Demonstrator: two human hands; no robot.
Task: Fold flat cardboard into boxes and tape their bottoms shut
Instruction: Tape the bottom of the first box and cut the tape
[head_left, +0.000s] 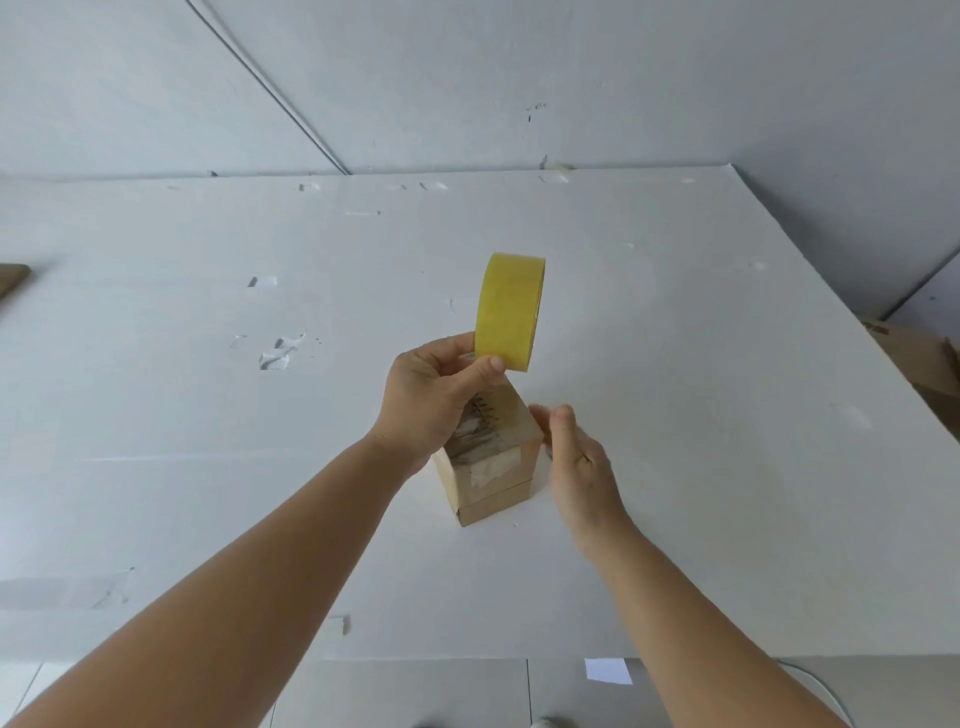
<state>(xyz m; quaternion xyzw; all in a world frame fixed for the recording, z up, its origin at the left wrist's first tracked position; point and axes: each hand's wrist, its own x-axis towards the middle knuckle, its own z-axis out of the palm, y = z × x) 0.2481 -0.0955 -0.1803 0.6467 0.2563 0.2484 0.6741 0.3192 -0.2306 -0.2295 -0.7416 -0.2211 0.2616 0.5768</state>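
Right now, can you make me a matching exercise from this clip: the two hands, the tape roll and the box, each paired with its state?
Things:
1. left hand
2. right hand
3. tape roll
4. box

States:
A. stands on the white table, top taped
B. held up above the box
C. open, fingers beside the box
D. pinches the tape roll

Pairs: 1-D, 2-C, 3-B, 4-A

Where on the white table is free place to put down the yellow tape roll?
Free: the table right of the cardboard box, and the near left under the left forearm. Crowded: around the box, where the left hand holds the tape roll and the right hand hovers.
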